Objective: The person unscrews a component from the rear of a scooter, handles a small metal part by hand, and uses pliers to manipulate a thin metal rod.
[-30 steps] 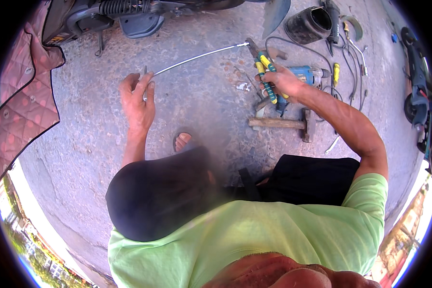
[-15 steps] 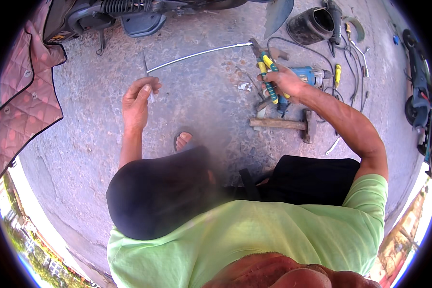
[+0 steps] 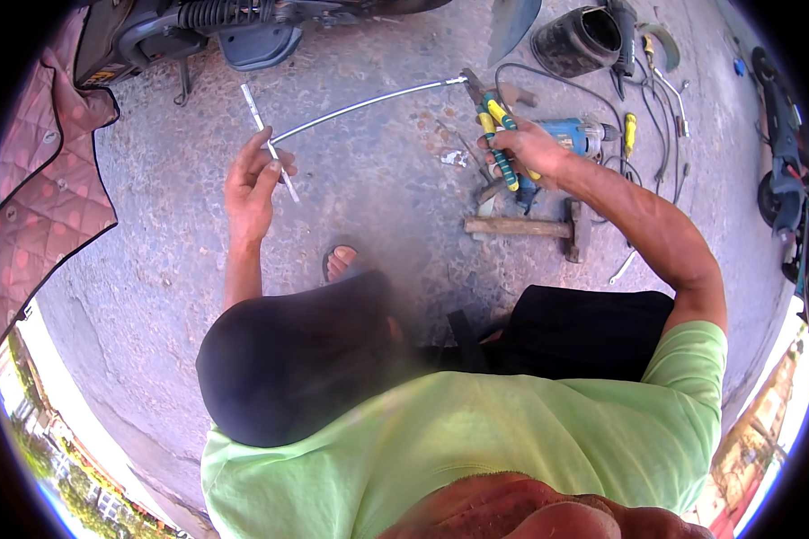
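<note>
My left hand (image 3: 252,190) is closed round the crossbar of a long silver T-handle wrench (image 3: 360,105). The bar slants through the fingers, sticking out above and below them. From it the thin shaft runs to the right, over the concrete, and looks curved in this view. Its far tip meets the jaws of a pair of pliers (image 3: 495,130) with yellow and green grips. My right hand (image 3: 537,151) is wrapped round those grips. Whether the jaws clamp a small part at the tip is too small to tell.
Beside my right hand lie a blue power drill (image 3: 573,136), a wooden-handled hammer (image 3: 517,227), a yellow-handled screwdriver (image 3: 630,135) and cables. A black pot (image 3: 577,42) stands behind. Part of a motorbike (image 3: 243,36) spans the far left, near a quilted reddish cover (image 3: 40,198).
The crossbar in my left hand has turned, and its bright length now shows slanting from upper left to lower right. My right hand and the pliers stay nearly in place.
</note>
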`<control>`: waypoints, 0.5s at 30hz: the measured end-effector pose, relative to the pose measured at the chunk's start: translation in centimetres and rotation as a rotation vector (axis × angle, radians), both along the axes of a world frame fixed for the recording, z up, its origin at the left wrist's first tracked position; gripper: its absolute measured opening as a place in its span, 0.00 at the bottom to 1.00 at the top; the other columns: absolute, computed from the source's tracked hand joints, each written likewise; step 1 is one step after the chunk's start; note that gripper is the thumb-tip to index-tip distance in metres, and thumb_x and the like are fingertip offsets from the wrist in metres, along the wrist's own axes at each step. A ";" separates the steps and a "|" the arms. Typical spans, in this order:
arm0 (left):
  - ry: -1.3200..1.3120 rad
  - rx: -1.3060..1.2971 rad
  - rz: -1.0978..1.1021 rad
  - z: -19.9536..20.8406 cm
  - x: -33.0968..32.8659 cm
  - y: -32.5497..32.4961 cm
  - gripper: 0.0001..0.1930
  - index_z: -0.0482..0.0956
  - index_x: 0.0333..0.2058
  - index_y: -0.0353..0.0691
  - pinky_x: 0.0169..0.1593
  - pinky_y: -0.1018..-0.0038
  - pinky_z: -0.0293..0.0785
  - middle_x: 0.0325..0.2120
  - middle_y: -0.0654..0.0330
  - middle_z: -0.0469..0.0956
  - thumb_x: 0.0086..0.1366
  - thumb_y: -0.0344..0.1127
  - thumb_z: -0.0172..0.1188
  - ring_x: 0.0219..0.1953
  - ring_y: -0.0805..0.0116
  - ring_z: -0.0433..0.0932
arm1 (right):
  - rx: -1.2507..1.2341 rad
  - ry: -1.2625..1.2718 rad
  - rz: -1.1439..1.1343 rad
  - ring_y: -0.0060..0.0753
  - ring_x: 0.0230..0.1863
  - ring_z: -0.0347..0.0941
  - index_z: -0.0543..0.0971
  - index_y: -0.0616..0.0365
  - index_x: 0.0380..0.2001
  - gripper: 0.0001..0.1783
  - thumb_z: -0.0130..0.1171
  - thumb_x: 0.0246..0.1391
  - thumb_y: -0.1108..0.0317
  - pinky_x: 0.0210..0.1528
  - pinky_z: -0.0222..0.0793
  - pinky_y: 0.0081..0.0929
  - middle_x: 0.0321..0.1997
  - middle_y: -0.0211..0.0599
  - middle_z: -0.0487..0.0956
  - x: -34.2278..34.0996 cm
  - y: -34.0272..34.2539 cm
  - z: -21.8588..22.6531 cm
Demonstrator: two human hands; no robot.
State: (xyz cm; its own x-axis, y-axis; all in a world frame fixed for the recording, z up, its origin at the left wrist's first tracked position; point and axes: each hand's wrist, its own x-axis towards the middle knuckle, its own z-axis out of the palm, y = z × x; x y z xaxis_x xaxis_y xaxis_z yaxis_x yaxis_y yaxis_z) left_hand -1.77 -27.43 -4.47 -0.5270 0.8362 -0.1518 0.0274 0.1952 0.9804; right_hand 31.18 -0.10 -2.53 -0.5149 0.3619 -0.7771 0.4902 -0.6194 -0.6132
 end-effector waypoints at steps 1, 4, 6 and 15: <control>-0.162 0.042 0.004 -0.1 -0.3 0.0 0.29 0.63 0.68 0.28 0.49 0.69 0.79 0.41 0.50 0.84 0.68 0.23 0.54 0.42 0.62 0.84 | 0.005 -0.011 0.018 0.28 0.29 0.73 0.72 0.63 0.47 0.12 0.54 0.61 0.71 0.31 0.72 0.29 0.33 0.36 0.77 0.1 0.2 0.0; -0.501 0.091 0.059 1.1 -0.3 0.6 0.24 0.68 0.63 0.25 0.47 0.70 0.79 0.41 0.51 0.83 0.69 0.24 0.53 0.42 0.63 0.83 | 0.035 -0.024 0.080 0.28 0.30 0.74 0.71 0.63 0.48 0.14 0.54 0.61 0.70 0.32 0.72 0.29 0.34 0.37 0.77 0.4 0.6 -0.7; -0.539 0.028 0.139 2.2 0.7 1.6 0.22 0.71 0.61 0.24 0.47 0.70 0.79 0.40 0.51 0.83 0.70 0.27 0.55 0.41 0.63 0.83 | 0.084 -0.018 0.124 0.27 0.31 0.74 0.70 0.63 0.51 0.16 0.55 0.61 0.70 0.32 0.73 0.28 0.35 0.37 0.77 0.6 0.7 -1.1; 0.423 -0.218 0.071 -4.0 -0.9 -0.5 0.18 0.80 0.51 0.32 0.33 0.76 0.75 0.31 0.58 0.82 0.75 0.42 0.59 0.28 0.73 0.79 | 0.362 -0.073 0.277 0.26 0.33 0.76 0.71 0.64 0.58 0.26 0.60 0.59 0.64 0.35 0.73 0.30 0.37 0.35 0.80 1.2 1.0 -2.5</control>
State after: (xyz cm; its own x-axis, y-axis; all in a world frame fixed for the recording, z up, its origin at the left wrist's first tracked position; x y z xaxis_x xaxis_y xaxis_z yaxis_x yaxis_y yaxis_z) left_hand -2.71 -27.90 -8.48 -0.6350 0.7685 -0.0791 0.3947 0.4107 0.8219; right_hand 32.34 0.89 -5.05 -0.5790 0.4736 -0.6636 0.6568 -0.2112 -0.7239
